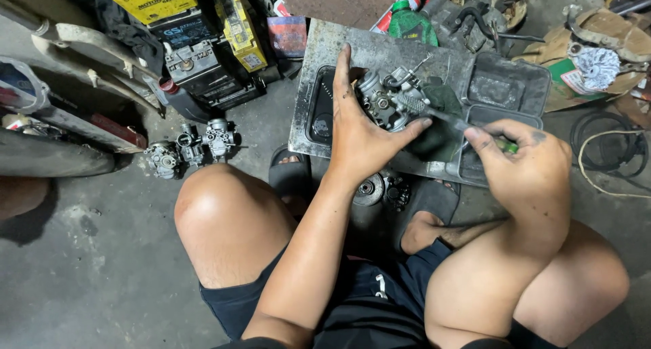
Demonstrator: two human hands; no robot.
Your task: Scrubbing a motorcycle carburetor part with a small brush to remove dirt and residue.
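In the upper middle of the frame my left hand (363, 135), fingers spread, pressed the carburetor (390, 98) on the metal tray (352, 54), while my right hand (525, 162) gripped the screwdriver (444, 117) at a screw; I judged turning needed steady pressure.

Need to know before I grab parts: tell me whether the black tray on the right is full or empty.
Nearly empty. The black tray shows its bare, grimy bottom; the nearer compartment is partly hidden by the right hand and its screwdriver.

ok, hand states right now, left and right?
Left hand: open, fingers spread, pressing down on the carburetor.
Right hand: closed around a green-handled screwdriver, tip at the carburetor.
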